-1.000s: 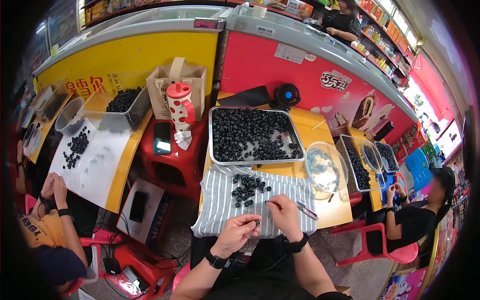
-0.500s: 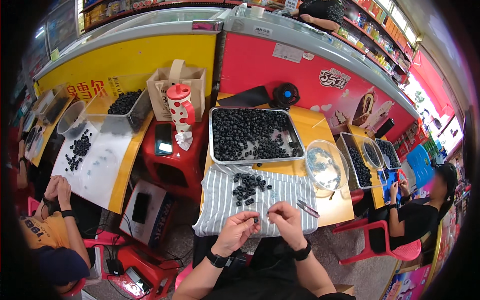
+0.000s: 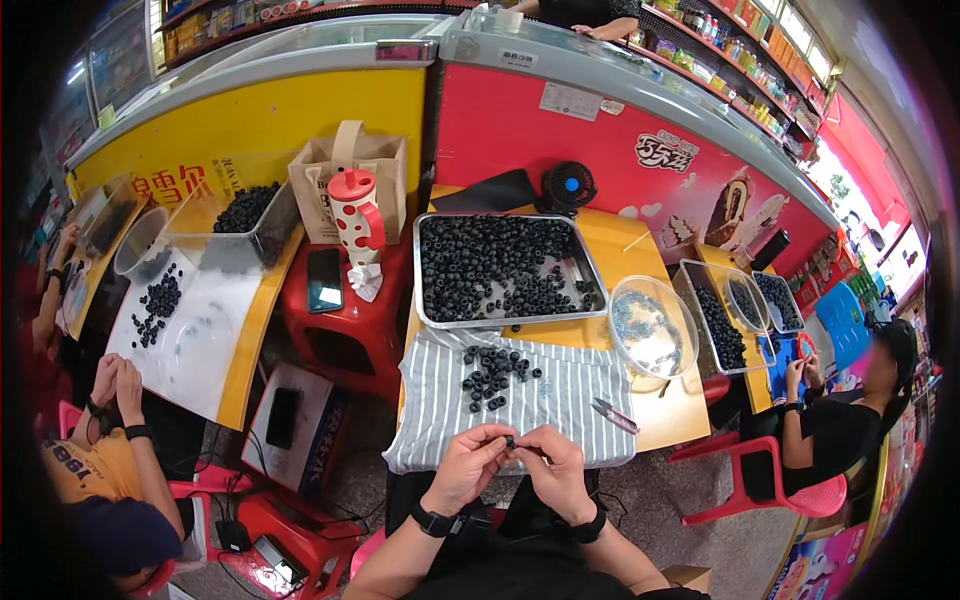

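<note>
My left hand (image 3: 466,466) pinches a small black ring-shaped part (image 3: 510,441) between thumb and fingertips, just past the near edge of a striped grey cloth (image 3: 590,400). My right hand (image 3: 553,472) meets it there, thumb and forefinger pressed together against the part; anything else in that pinch is hidden. A loose pile of the same black parts (image 3: 492,376) lies on the cloth ahead of my hands. Beyond it, a metal tray (image 3: 515,322) holds a great many more. A round clear tub (image 3: 690,335) with small pale translucent bits stands right of the tray.
Small snips (image 3: 615,416) lie on the cloth's right side. A black fan (image 3: 569,187) stands behind the tray. Left, a red stool (image 3: 380,330) carries a dotted tumbler (image 3: 352,215), a phone (image 3: 325,280) and a paper bag (image 3: 385,165). People work at tables on both sides.
My right hand has moved left and its fingertips now touch the black part in my left hand. The left hand stays almost in place. The pile looks the same.
</note>
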A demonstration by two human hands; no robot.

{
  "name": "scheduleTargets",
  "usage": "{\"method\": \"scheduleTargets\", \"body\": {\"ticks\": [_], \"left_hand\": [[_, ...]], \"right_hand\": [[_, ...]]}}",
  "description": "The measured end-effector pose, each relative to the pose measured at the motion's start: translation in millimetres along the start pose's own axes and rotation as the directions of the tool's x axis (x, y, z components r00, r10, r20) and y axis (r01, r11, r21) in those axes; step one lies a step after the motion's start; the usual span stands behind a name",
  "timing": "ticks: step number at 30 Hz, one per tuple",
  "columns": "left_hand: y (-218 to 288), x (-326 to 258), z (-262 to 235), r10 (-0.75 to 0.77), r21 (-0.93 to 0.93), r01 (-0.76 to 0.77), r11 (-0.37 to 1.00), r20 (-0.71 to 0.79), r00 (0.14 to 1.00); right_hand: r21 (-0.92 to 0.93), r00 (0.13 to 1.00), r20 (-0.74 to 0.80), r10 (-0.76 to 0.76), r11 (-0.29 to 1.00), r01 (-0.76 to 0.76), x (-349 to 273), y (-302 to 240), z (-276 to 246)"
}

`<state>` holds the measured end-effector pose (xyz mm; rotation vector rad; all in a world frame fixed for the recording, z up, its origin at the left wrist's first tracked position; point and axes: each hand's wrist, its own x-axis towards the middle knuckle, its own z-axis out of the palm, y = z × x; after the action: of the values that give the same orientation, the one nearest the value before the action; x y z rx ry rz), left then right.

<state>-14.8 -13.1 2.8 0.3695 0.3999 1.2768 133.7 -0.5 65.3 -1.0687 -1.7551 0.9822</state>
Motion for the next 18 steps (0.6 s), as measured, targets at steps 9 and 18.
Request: {"method": "scheduleTargets", "body": {"ticks": [9, 18], "left_hand": [[-0.7, -2.8, -1.2, 0.006, 0.045, -0.006, 0.999, 0.002, 1.000], [12.5, -1.7, 4.1, -0.055, 0.007, 0.055, 0.998, 0.094, 0.994]], "right_hand": [[0.071, 0.999, 0.043, 0.034, 0.997, -0.037, 2.5, -7.1, -0.3], [0.021, 0.930, 0.361, -0.066, 0.998, 0.062, 15.5, -3.2, -21.9]]}}
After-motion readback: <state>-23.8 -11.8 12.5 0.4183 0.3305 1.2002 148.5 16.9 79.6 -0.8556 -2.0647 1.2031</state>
